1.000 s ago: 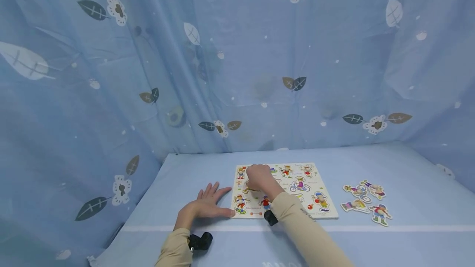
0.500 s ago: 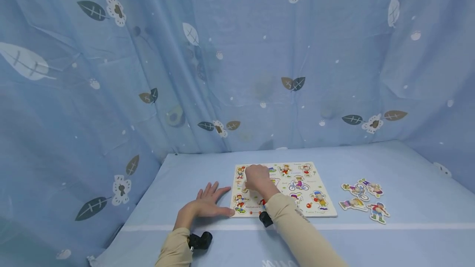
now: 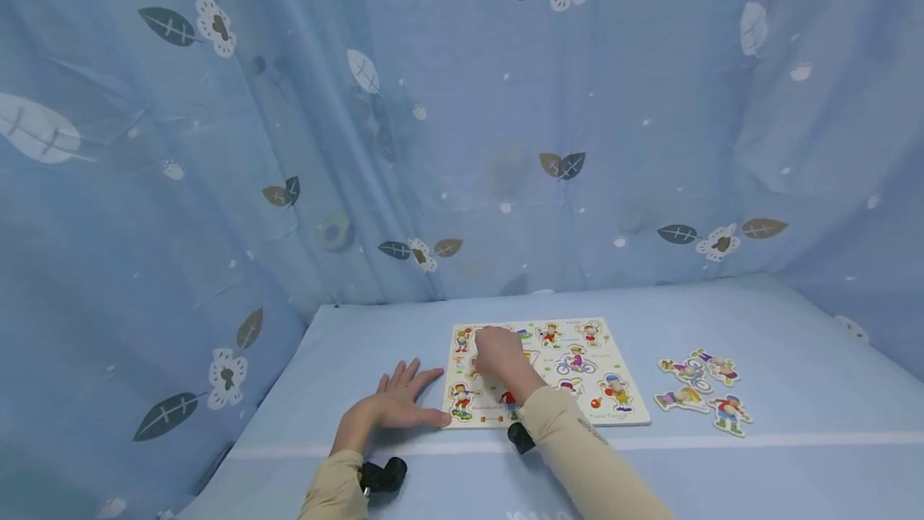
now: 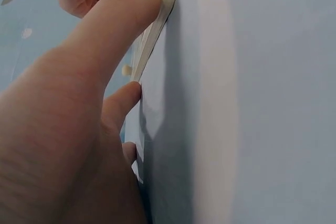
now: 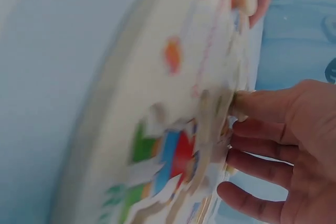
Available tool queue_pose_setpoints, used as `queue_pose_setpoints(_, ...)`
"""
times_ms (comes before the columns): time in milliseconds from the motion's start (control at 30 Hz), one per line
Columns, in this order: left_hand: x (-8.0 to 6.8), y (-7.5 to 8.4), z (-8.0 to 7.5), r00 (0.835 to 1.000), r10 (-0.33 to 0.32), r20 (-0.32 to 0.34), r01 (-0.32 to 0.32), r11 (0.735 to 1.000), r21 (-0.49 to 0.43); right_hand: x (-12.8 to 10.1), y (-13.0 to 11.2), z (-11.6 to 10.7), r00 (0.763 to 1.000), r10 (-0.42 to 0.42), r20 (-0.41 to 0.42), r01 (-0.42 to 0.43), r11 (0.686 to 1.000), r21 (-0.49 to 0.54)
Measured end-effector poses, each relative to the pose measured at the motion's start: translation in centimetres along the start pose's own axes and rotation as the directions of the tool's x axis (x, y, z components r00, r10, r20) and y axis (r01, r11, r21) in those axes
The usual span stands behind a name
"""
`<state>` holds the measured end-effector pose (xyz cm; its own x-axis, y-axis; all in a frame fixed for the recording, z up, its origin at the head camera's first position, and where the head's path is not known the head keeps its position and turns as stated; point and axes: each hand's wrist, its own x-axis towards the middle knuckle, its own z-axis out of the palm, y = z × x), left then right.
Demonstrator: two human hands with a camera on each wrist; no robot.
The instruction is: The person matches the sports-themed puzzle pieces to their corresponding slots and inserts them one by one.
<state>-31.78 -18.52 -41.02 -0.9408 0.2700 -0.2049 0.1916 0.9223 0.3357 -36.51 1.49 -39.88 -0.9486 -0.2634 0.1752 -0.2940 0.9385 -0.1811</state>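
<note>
Far left, and all along beyond my fingers, the flower-and-leaf-print curtain (image 3: 433, 143). Now my left hand (image 3: 397, 404): fingers spread and straight, flat beside the wooden peg puzzle board (image 3: 609, 359), thumb resting on its near-left corner, index fingertip at its left edge, touching or just shy of it, I can't tell. Nearer me than those fingers, a black wrist camera (image 3: 386, 474).

Just right of that thumb, the skateboarder figure (image 3: 462, 402) on the board. And over the board's left half, my right hand (image 3: 500, 355), fingers curled, thumb and fingertips pinching a knobbed puzzle piece (image 5: 239, 113) right at the board's surface; whether it's seated, my own hand hides.

On to the right of those fingers: the cyclist figure (image 3: 575, 360), then, closer to me, the table-tennis player (image 3: 617, 393). Farthest right, off the board and well apart from my fingers, four loose figure pieces bunched on the pale blue cloth (image 3: 816, 392), among them a cyclist piece (image 3: 687, 374) and a green-booted one (image 3: 731, 414).
</note>
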Motion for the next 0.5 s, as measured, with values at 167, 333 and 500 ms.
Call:
queue_pose_setpoints(167, -0.1, -0.1, 0.2, 1.0, -0.006, 0.003, 0.006, 1.0, -0.004, -0.5, 0.3, 0.4, 1.0, -0.007, -0.019, 0.008, 0.999, 0.051)
queue_pose_setpoints(333, 0.1, -0.2, 0.4, 1.0, -0.007, 0.002, 0.007, 1.0, -0.007, -0.7, 1.2, 0.2, 0.999, -0.047, 0.017, 0.045, 0.992, 0.119)
queue_pose_setpoints(500, 0.1, -0.2, 0.6, 1.0, -0.006, -0.001, 0.006, 1.0, -0.011, -1.2, 2.1, -0.3, 0.997, -0.055, 0.053, 0.041, 0.971, 0.236)
